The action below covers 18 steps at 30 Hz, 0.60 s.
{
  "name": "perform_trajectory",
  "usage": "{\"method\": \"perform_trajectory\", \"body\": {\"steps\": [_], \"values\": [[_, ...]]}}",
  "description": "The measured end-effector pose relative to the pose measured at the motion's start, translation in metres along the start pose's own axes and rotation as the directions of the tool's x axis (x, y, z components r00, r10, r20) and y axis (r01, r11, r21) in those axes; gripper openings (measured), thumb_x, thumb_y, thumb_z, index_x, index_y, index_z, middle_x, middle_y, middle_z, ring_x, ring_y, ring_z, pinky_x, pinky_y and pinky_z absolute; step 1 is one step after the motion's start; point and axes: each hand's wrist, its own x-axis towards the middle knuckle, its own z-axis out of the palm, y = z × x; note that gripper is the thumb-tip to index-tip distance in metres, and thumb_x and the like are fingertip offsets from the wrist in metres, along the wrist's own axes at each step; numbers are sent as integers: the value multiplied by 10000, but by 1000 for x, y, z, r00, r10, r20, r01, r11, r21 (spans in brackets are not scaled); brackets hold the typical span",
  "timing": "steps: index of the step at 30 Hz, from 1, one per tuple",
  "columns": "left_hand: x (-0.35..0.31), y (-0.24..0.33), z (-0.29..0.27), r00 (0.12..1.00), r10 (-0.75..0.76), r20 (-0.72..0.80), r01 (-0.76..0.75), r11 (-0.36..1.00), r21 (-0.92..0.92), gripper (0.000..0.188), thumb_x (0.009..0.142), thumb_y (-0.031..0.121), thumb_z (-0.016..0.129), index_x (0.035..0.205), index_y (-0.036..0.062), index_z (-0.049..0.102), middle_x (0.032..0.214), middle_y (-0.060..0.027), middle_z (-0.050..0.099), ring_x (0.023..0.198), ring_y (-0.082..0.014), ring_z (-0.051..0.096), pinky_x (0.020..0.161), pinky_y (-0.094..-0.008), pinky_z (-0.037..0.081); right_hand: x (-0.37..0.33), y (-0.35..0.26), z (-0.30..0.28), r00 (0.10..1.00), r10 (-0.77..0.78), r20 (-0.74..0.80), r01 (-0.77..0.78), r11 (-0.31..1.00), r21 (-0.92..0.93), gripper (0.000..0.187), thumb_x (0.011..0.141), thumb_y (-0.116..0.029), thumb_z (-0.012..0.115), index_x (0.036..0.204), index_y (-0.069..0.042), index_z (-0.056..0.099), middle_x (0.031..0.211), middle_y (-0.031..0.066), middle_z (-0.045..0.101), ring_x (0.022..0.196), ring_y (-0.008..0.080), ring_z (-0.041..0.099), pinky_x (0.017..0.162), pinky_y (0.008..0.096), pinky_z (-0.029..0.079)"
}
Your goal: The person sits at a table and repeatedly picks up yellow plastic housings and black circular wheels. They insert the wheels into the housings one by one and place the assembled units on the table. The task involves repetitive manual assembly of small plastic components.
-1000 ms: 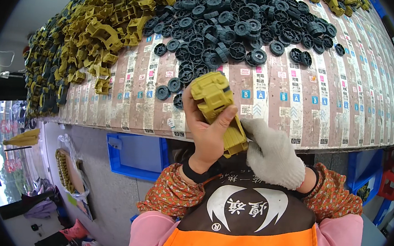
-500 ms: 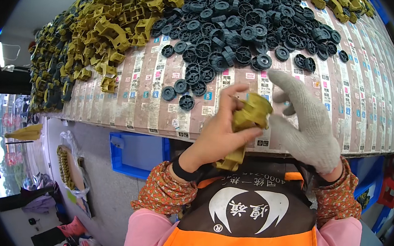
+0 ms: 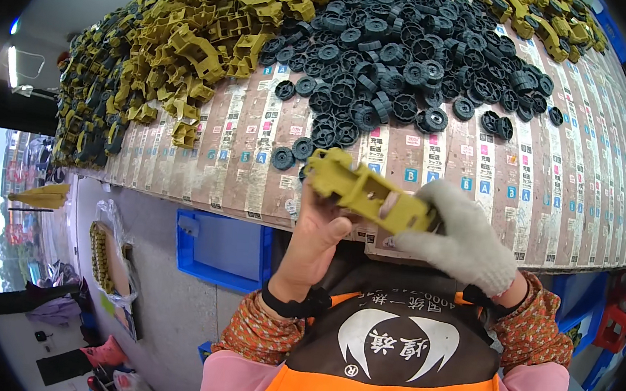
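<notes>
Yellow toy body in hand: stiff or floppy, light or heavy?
Probably stiff: the yellow toy body shows no visible sag between the left hand and gloved right hand. Likely light for its size, given the thin walls and open hollows. Its uneven outline may make it rock if set down.

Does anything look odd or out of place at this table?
Mainly a mismatch: the right hand wears a pale knitted glove, while the left hand is bare. Also, a few dark wheels lie strewn around the edge of their heap. Nothing looks plainly damaged.
</notes>
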Motion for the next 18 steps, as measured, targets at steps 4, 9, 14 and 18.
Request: {"method": "perform_trajectory", "body": {"steps": [4, 9, 14, 18], "values": [[-9, 17, -10, 982, 78, -170, -91, 993, -72, 558, 1066, 176, 645, 1558, 120, 387, 1437, -99, 595, 1310, -279, 623, 1099, -499, 533, 29, -34, -1, 943, -269, 199, 283, 958, -47, 320, 924, -282, 740, 1066, 0, 686, 975, 159, 662, 881, 348, 688, 808, 451, 558], [-25, 32, -41, 949, 98, -300, -115, 993, -38, 400, 1084, 262, 626, 1426, 70, 546, 1282, -100, 681, 1140, -261, 694, 952, -454, 606, 110, -46, 38, 867, -499, 3, 426, 737, -526, 231, 900, -205, 745, 1072, -61, 689, 951, 155, 642, 857, 316, 687, 751, 439, 570], [-29, 39, -42, 929, 103, -354, -116, 993, -15, 367, 1070, 226, 650, 1388, 70, 553, 1179, -97, 685, 1021, -243, 716, 860, -433, 640, 153, -53, 69, 826, -536, 173, 479, 506, -717, 243, 815, -117, 752, 1048, -66, 700, 1029, 167, 640, 993, 346, 673, 803, 440, 577], [-31, 34, -47, 942, 87, -323, -111, 992, -57, 386, 1054, 204, 678, 1387, 65, 540, 1168, -93, 682, 1010, -225, 717, 838, -412, 646, 153, -56, 73, 863, -452, 226, 462, 524, -715, 287, 774, -101, 774, 1048, -48, 710, 1049, 175, 641, 1013, 361, 661, 838, 443, 571]]}}
